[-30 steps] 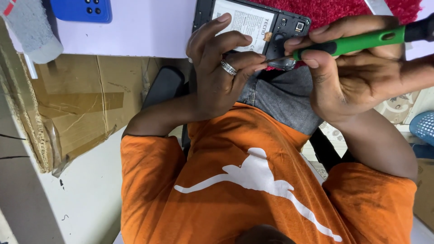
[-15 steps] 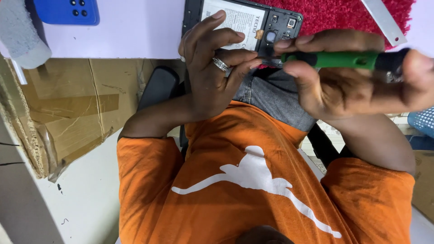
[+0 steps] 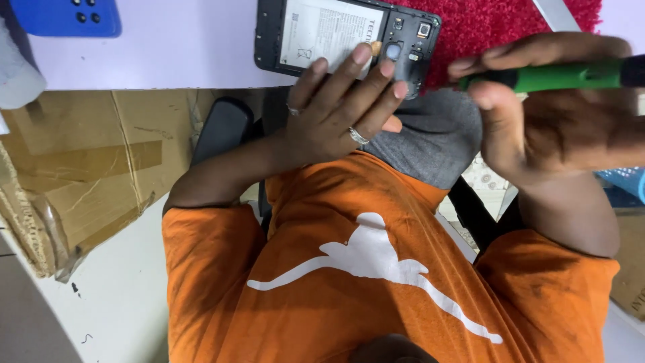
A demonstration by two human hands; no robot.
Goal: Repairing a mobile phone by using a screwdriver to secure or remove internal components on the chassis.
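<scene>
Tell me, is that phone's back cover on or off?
Off: the phone lies open-backed, its white battery and camera parts exposed under the left hand.

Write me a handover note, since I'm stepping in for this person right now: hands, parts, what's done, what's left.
Left hand: open, fingertips resting on the camera end of the opened phone.
Right hand: gripping the green screwdriver, held clear of the phone, over the red mat.
Phone lies face down at the edge of the white table; a blue back cover lies further left.
Done: the phone's back is off and the battery is exposed.
Left: the battery is still seated. Which screws are out cannot be told.
</scene>
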